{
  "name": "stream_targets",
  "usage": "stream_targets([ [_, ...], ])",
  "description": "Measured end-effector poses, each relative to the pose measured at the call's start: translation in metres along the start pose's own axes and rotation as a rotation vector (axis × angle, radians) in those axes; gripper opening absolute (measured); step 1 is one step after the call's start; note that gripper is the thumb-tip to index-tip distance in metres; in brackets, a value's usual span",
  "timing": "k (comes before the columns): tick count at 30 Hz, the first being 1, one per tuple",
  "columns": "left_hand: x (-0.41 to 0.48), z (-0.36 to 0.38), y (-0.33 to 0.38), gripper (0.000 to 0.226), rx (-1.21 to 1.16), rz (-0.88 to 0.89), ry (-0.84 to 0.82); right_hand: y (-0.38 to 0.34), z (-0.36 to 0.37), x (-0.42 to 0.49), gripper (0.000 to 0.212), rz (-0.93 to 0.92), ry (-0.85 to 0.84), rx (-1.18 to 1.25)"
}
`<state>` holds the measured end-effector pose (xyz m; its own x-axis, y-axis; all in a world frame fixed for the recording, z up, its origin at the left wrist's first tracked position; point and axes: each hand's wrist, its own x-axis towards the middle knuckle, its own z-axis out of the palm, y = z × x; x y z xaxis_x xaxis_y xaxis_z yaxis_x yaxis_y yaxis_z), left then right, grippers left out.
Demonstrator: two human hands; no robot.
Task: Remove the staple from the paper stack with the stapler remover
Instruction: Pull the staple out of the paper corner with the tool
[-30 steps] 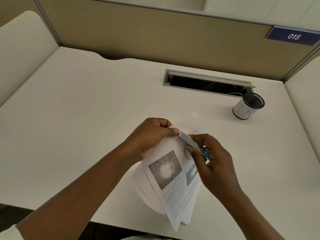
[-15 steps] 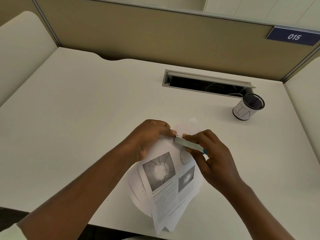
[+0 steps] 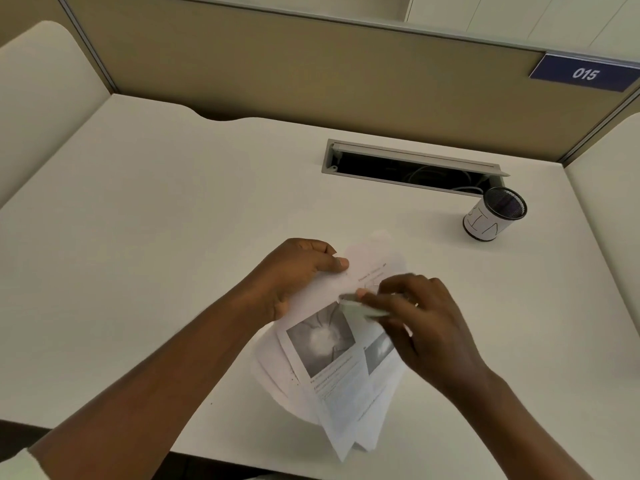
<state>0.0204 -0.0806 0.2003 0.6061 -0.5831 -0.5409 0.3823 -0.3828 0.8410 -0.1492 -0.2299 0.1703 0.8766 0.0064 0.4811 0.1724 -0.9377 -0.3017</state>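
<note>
A stack of printed white sheets (image 3: 341,382) with grey pictures hangs above the near part of the desk. My left hand (image 3: 294,271) pinches its upper left corner between thumb and fingers. My right hand (image 3: 422,320) grips a silver staple remover (image 3: 362,306), blurred by motion, with its tip lying on the top sheet just below my left thumb. The staple itself is too small to see.
A black mesh cup (image 3: 493,214) wrapped in a white label stands at the back right of the white desk (image 3: 156,237). Behind it an open cable slot (image 3: 408,166) runs along the partition wall. Padded dividers close both sides.
The right hand and remover have shifted down and left across the top sheet and now look blurred. The paper stack has swung and its top edge shows more above the hands.
</note>
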Motion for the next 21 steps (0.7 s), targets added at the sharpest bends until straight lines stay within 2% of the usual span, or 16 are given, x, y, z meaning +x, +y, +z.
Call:
stream_targets([
  [3,-0.003,-0.002,0.002,0.011,0.080,0.048,-0.070,0.007,-0.002,0.003,0.033,0.245,0.065,0.172],
  [9,-0.006,0.003,0.003,0.014,0.138,0.096,-0.096,0.002,-0.002,0.007,0.036,0.293,0.013,0.159],
  [14,-0.004,0.004,0.005,0.014,0.125,0.060,-0.089,0.000,-0.002,0.007,0.039,0.182,0.007,0.024],
  [18,-0.004,0.007,-0.001,0.016,0.088,0.006,-0.083,0.004,-0.004,0.006,0.022,0.041,0.049,-0.104],
  [21,-0.003,0.009,-0.004,0.018,0.094,0.006,-0.054,0.003,-0.002,0.002,0.025,-0.062,0.043,-0.123],
])
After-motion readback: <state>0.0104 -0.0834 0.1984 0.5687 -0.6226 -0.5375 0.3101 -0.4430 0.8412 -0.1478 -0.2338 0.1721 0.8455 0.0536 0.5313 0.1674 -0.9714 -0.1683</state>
